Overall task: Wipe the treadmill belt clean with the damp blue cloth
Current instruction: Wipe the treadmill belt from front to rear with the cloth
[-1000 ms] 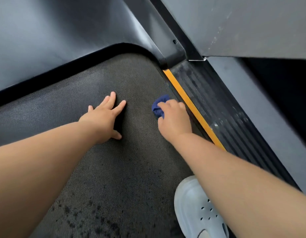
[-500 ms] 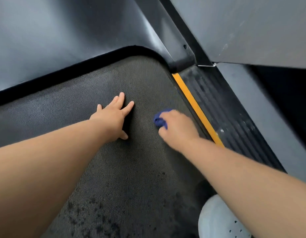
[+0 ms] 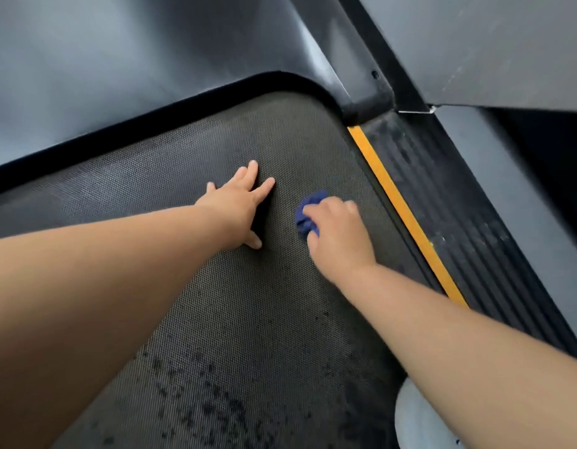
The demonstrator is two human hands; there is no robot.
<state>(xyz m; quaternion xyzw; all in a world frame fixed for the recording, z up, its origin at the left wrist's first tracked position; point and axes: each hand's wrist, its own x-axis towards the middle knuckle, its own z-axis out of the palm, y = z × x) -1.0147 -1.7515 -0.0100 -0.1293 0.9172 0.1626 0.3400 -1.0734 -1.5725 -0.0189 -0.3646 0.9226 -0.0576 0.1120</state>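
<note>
**on the treadmill belt: one flat hand, one cloth half hidden**

at the bottom edge of the view, both forearms are cut off by the frame, so nothing above them is seen. at the lower right a pale shoe [image 3: 420, 422] is glimpsed; most of it is covered by the right forearm or lost past the border, and its shape cannot be made out. the near part of the treadmill belt [image 3: 235, 335] is speckled with dark blotches, blurred enough that it cannot be told whether they are dirt or wet marks.

further up, the left hand [image 3: 238, 209] is laid palm down on the belt, fingers spread and nothing held; a dark shadow is cast under its palm. just beside it to the right, apart from it, the right hand [image 3: 337, 234] is closed over the blue cloth [image 3: 308, 213], which is pressed against the belt. only a crumpled edge of the cloth is shown past the knuckles; the rest is hidden under the hand. the fingertips are smeared by motion blur.

to the right of the belt, a yellow stripe [image 3: 400, 209] is run along its edge, with a ribbed black side rail [image 3: 468, 228] beyond it. its lower end is hidden by the right forearm. at the far end, the belt is bounded by a curved dark housing [image 3: 151, 59], and the upper right corner is filled by a grey panel [image 3: 494, 47] cut off by the frame.
</note>
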